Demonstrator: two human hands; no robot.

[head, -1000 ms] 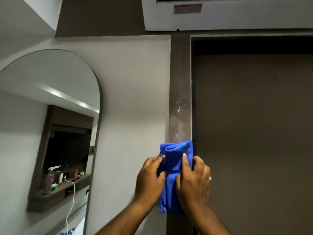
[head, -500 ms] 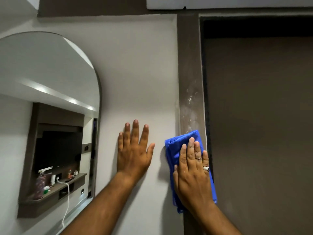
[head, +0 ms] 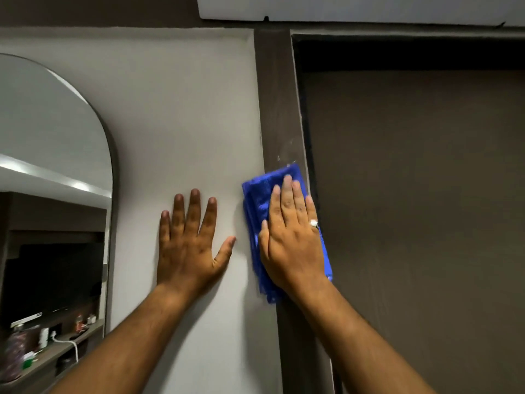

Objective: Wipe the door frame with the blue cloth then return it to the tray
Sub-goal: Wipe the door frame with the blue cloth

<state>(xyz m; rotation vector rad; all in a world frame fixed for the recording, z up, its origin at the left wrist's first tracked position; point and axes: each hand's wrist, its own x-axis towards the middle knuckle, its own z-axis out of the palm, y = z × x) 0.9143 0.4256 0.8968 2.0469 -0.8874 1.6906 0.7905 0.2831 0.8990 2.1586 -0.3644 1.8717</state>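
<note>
1. My right hand (head: 294, 240) lies flat, fingers together, pressing the folded blue cloth (head: 257, 200) against the dark door frame (head: 277, 95), partway up its left post.
2. My left hand (head: 190, 245) rests flat on the pale wall (head: 176, 109) just beside the cloth, fingers spread wide, holding nothing.
3. The cloth overlaps the frame's left edge onto the wall.
4. An arched mirror (head: 51, 137) hangs on the wall well to the left.

Bright blue cloth (head: 257, 200) under the fingers (head: 287, 191) — dark brown door frame (head: 277, 95) above the fingertips, pale grey wall (head: 181, 115) under the other hand's — silver ring (head: 313, 223).
</note>
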